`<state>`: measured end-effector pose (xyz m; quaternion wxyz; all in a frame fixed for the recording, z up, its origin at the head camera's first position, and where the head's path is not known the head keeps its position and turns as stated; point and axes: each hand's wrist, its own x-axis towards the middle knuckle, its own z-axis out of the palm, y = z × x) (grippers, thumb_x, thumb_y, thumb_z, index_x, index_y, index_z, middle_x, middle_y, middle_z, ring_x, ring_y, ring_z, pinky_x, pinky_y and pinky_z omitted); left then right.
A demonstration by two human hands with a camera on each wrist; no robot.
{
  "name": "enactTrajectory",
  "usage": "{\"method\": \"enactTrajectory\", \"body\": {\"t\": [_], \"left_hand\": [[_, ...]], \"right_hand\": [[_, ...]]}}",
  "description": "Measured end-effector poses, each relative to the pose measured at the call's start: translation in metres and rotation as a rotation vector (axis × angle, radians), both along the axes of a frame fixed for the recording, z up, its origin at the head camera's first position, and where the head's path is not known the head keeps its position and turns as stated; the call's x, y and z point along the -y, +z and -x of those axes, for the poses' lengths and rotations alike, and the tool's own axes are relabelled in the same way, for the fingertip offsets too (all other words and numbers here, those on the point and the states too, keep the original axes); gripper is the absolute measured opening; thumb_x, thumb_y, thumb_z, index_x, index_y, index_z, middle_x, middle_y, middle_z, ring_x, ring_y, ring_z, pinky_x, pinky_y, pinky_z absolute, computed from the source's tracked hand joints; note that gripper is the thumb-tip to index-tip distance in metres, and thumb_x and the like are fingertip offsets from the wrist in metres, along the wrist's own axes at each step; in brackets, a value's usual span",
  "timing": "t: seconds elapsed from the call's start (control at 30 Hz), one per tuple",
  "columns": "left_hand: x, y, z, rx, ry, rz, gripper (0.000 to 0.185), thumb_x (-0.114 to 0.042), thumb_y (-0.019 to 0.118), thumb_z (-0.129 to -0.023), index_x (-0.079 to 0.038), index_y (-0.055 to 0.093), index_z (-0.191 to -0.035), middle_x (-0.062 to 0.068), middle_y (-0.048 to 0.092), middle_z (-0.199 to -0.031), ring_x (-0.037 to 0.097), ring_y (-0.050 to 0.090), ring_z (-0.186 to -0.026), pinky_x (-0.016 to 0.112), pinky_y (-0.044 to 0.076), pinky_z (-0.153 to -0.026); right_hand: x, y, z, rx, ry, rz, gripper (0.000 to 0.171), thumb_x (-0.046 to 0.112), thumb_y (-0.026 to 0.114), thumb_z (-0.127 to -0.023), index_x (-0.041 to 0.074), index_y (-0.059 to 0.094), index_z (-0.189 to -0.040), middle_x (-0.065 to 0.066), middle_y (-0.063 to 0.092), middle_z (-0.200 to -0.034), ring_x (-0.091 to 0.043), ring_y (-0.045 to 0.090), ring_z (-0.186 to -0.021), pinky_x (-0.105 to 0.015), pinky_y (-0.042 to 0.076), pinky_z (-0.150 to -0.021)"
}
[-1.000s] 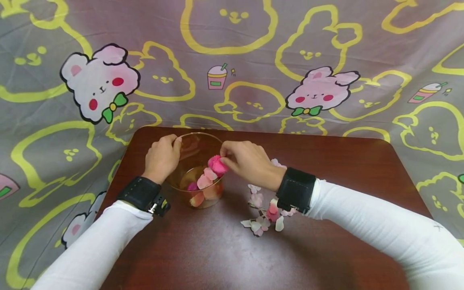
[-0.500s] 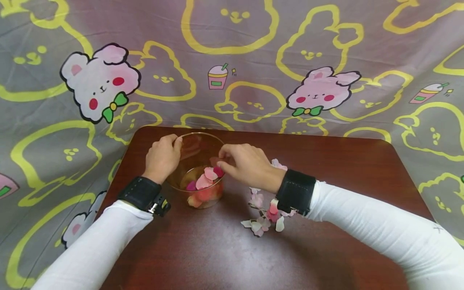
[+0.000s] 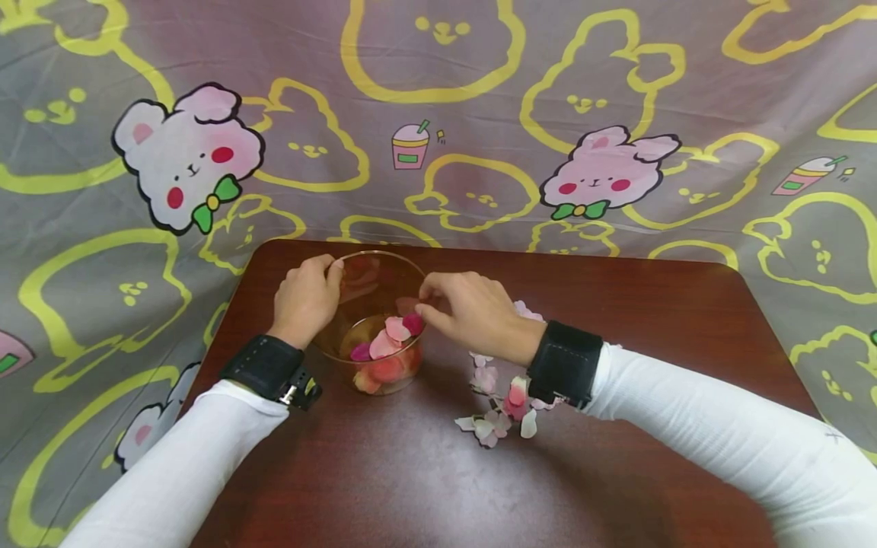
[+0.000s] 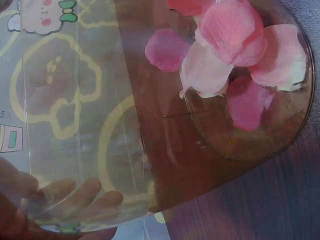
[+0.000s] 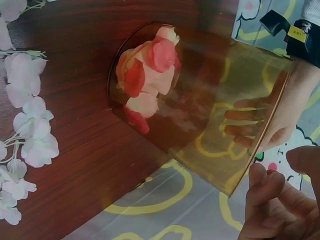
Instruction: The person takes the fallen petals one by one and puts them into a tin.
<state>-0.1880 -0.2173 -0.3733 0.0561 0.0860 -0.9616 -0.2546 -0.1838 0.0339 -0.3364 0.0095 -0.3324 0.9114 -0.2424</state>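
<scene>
No readable text, number or brand name shows in any view. The cloth carries only drawings: bunnies and small drink cups, without letters. The yellow tag on the wrist strap, at 1 o'clock in the right wrist view, is too small to read.

Both arms reach forward in white sleeves, each with a black band at the wrist. The left hand has its fingers curled, thumb on top. The right hand is raised a little, its fingertips bent together and holding nothing.
</scene>
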Motion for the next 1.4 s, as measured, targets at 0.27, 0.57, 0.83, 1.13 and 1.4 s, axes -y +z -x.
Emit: {"method": "enactTrajectory", "body": {"t": [0.27,0.57,0.83,1.13,1.4], "left_hand": [[-0.001,0.000,0.001,-0.007,-0.007,0.001,0.038,-0.032,0.040,-0.109,-0.004,0.066,-0.112,0.028,0.068,-0.114,0.053,0.065,-0.106,0.065,0.047,-0.081],[-0.001,0.000,0.001,-0.001,-0.008,0.002,0.037,-0.032,0.040,-0.109,-0.005,0.066,-0.110,0.027,0.069,-0.112,0.053,0.065,-0.106,0.065,0.048,-0.081],[-0.001,0.001,0.000,0.002,-0.004,-0.001,0.037,-0.032,0.040,-0.109,-0.005,0.065,-0.110,0.026,0.069,-0.109,0.053,0.065,-0.105,0.064,0.047,-0.080],[-0.001,0.003,-0.001,0.004,-0.003,-0.001,0.037,-0.032,0.040,-0.109,-0.005,0.065,-0.109,0.025,0.068,-0.104,0.051,0.066,-0.102,0.063,0.047,-0.079],[-0.001,0.002,-0.001,-0.001,-0.008,-0.003,0.038,-0.031,0.040,-0.109,-0.003,0.065,-0.113,0.025,0.068,-0.104,0.051,0.066,-0.102,0.063,0.047,-0.079]], "right_hand": [[-0.016,-0.005,0.004,0.021,-0.025,-0.013,0.020,0.030,0.069,-0.096,0.015,0.072,-0.108,0.001,0.073,-0.095,-0.012,0.059,-0.073,-0.026,0.044,-0.057],[-0.039,-0.015,0.010,0.051,-0.046,-0.060,0.023,0.031,0.069,-0.096,0.012,0.072,-0.108,-0.001,0.074,-0.095,-0.013,0.063,-0.076,-0.026,0.046,-0.058],[-0.055,-0.027,0.013,0.074,-0.056,-0.109,0.026,0.030,0.068,-0.096,0.009,0.073,-0.111,-0.003,0.075,-0.096,-0.016,0.066,-0.078,-0.024,0.045,-0.056],[-0.087,-0.044,0.022,0.208,-0.119,-0.221,0.025,0.029,0.067,-0.096,0.009,0.072,-0.110,-0.005,0.074,-0.095,-0.015,0.062,-0.072,-0.026,0.046,-0.055],[-0.112,-0.063,0.029,0.268,-0.171,-0.309,0.025,0.031,0.069,-0.095,0.008,0.072,-0.105,-0.004,0.072,-0.088,-0.015,0.057,-0.064,-0.028,0.043,-0.053]]}}
